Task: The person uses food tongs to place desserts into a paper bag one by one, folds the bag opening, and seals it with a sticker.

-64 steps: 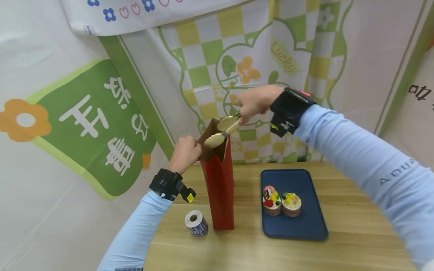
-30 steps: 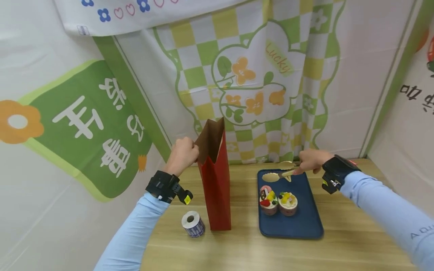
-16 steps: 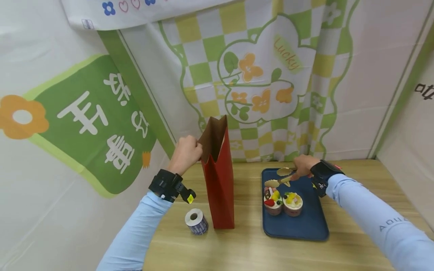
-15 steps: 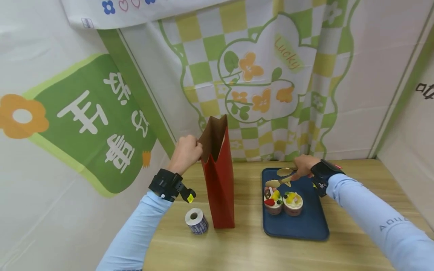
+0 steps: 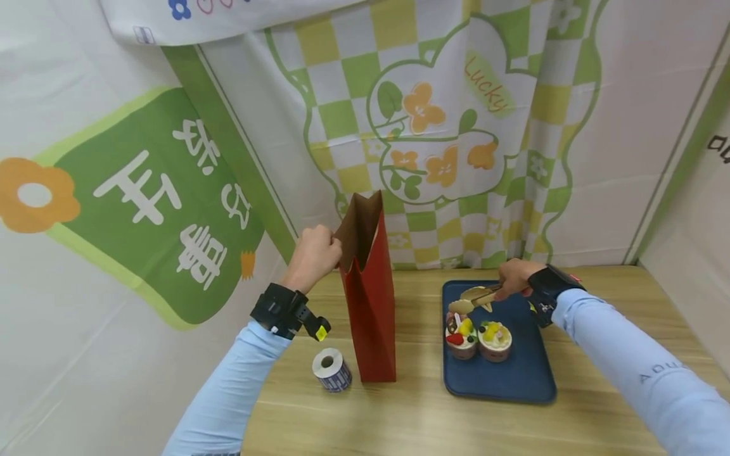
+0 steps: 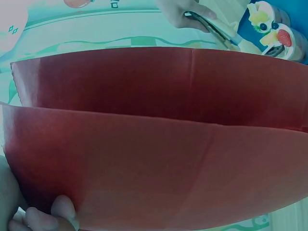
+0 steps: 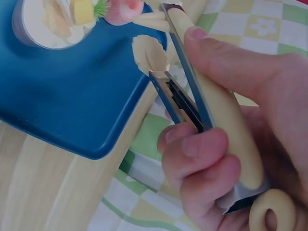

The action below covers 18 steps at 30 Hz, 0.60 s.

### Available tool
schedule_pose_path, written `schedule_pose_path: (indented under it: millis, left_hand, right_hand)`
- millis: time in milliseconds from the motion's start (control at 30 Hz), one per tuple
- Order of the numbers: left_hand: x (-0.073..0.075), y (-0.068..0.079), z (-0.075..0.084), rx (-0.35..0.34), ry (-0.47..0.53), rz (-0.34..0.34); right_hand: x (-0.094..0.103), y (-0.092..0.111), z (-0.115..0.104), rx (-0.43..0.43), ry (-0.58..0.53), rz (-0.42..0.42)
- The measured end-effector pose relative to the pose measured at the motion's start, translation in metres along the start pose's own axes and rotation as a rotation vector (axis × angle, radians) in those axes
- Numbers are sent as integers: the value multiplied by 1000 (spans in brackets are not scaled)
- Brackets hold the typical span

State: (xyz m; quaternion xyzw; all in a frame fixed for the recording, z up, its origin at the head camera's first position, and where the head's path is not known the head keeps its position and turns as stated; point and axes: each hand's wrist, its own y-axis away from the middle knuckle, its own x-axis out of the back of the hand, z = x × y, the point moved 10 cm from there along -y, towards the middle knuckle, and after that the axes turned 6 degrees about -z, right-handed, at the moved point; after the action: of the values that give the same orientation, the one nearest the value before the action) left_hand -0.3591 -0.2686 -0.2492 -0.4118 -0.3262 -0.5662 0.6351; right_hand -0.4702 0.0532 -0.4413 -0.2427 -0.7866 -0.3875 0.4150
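Observation:
A tall red paper bag stands upright, its brown inside showing at the top. My left hand pinches the left side of its rim; the left wrist view shows fingertips curled at the red paper. My right hand grips cream-coloured tongs, thumb on one arm and fingers round the other. The tong heads are apart, over the back of a fruit-topped dessert cup; I cannot tell whether they touch it. A second dessert cup stands beside it.
Both cups stand on a dark blue tray at the right of the wooden table. A roll of labels stands just left of the bag. A checked, printed curtain hangs behind the table.
My right hand has carried the tongs from over the bag's mouth down to the tray. Lately the tong heads have come slightly closer together. My left hand has stayed at the bag's rim.

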Motion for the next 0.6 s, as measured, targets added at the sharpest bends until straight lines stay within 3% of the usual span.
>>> schedule_pose_path:
  millis: [333, 600]
  left_hand:
    - [0, 0, 0, -10, -21, 13]
    - [1, 0, 0, -12, -22, 20]
  right_hand:
    - [-15, -4, 13, 32, -32, -103]
    - [-19, -1, 23, 91, -127, -118]
